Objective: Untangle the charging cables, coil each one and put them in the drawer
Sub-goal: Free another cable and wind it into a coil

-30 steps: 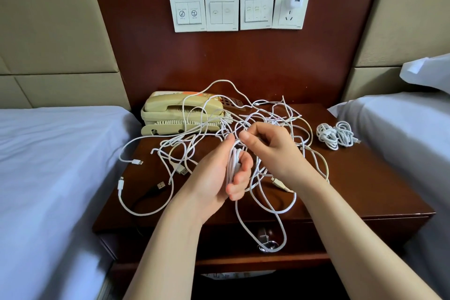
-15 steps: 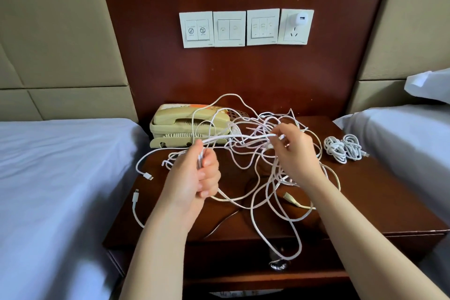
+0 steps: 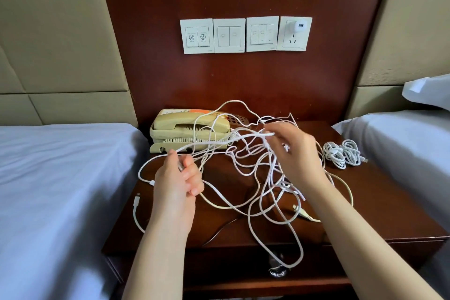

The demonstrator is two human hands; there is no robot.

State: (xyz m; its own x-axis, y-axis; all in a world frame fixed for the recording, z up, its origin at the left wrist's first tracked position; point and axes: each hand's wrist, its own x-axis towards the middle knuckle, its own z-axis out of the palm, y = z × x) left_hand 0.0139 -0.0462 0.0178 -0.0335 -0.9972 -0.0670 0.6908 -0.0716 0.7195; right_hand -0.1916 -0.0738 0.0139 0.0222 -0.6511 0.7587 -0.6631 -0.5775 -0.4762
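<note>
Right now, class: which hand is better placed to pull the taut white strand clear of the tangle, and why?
The right hand, probably. It pinches the strand just above the tangle, so it can lift it free. The left hand grips the strand farther off, away from the knots, anchoring it.

Both bare forearms reach forward across the front edge of the nightstand [image 3: 394, 204]. The left hand [image 3: 179, 179] is held thumb-side up, its fingers curled round strands of the charging cables [image 3: 243, 136]. The right hand [image 3: 295, 153] is raised higher with its back upward. Its fingertips [image 3: 269, 134] seem to pinch one strand, though they are blurred.
</note>
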